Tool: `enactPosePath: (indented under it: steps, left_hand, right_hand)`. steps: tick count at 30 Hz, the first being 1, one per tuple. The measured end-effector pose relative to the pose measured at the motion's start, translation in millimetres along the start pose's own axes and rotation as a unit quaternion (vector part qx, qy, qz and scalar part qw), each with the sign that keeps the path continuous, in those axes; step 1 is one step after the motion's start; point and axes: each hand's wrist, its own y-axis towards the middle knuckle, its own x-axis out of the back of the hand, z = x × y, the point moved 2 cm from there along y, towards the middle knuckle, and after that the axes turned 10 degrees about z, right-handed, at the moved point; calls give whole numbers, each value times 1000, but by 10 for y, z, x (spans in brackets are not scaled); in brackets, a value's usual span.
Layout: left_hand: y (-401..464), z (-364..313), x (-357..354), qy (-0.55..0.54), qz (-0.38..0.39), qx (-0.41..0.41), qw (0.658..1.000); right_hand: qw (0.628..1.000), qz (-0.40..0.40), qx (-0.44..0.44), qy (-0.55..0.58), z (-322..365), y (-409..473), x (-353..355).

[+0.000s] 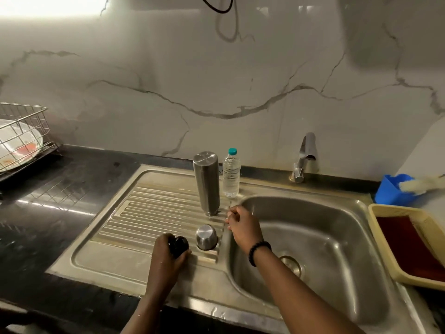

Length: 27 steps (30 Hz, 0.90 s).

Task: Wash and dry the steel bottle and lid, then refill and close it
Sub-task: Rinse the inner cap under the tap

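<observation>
Gripping a dark lid (178, 245), your left hand (166, 256) hides most of it, so its shape is hard to read. Your right hand (243, 227) is curled, holding nothing visible. Just far-left of it, the steel bottle (206, 183) stands inverted on the ribbed drainboard (144, 213), with a steel cup (206, 236) between your hands.

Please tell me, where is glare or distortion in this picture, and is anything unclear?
Head view: glare whitens the top-left wall; wide-angle lens bends the counter and sink edges; the dark thing in the left hand is too murky to identify.
</observation>
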Motion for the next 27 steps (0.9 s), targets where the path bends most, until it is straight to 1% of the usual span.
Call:
enactPosePath:
  steps: [4, 9, 12, 18, 21, 27]
  left_hand:
    - [13, 49, -21, -12, 10, 26, 1000]
    - [109, 61, -29, 37, 29, 22, 999]
    - [119, 63, -8, 23, 28, 29, 999]
    - [118, 42, 31, 12, 53, 12, 998]
    - [147, 5, 48, -10, 69, 31, 997]
    - [242, -18, -15, -1, 72, 51, 996]
  right_hand:
    - [1000, -10, -15, -12, -67, -55, 12]
    - [1000, -4, -22, -10, -80, -104, 78]
    - [1000, -3, -28, -9, -87, -96, 118]
    - [999, 12, -34, -4, -97, -47, 155]
    - [999, 21, -38, 3, -94, -36, 159]
    - [999, 34, -37, 6, -117, -27, 187]
